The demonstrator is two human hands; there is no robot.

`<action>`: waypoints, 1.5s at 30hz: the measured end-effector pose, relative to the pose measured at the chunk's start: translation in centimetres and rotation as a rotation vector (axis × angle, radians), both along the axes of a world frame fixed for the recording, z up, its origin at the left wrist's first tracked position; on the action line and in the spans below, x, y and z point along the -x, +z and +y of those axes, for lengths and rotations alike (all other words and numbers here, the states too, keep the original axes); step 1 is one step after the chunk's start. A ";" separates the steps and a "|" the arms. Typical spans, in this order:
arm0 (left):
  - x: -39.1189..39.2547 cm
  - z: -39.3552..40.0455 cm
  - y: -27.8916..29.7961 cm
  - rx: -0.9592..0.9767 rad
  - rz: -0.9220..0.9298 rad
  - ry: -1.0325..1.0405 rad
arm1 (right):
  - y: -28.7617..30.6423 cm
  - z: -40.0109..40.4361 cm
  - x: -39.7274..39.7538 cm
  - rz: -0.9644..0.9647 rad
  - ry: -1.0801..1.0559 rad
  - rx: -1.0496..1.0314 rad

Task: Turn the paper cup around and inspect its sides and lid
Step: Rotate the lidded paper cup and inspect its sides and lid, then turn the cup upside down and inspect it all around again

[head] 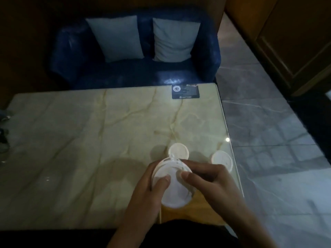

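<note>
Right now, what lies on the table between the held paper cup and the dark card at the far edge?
In the head view, one lidded white cup stands just beyond the held paper cup. Past it, bare marble table runs to the dark card.

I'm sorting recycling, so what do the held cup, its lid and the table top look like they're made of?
Cup: likely paper, matte white, going by its dull, even wall. Lid: probably thin moulded plastic, white, with a raised rim and sip tab. Table top: marble or a marble-look slab, glossy cream with tan veins and light glints; real stone or laminate cannot be told in this dim view.
</note>
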State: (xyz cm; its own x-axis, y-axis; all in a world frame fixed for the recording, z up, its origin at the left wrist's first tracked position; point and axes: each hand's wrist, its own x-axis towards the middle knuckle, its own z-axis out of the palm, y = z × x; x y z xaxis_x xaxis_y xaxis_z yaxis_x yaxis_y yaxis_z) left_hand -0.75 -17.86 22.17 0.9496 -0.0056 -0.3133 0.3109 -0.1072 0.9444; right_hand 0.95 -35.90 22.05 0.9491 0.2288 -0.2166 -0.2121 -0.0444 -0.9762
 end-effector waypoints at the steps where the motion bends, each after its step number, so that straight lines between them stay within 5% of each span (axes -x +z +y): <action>1: 0.6 0.1 -1.4 0.008 0.039 0.018 | -1.2 0.1 0.7 0.024 0.011 0.016; 10: 4.8 1.2 -12.9 -0.025 0.392 0.029 | -12.1 0.5 4.1 0.323 0.202 0.238; 17: 5.5 1.8 -17.7 -0.074 0.433 -0.073 | -17.3 -0.1 5.5 0.393 0.126 0.232; 45: 4.0 3.8 -20.6 -0.119 0.457 0.062 | -20.2 2.0 4.6 0.515 -0.008 0.293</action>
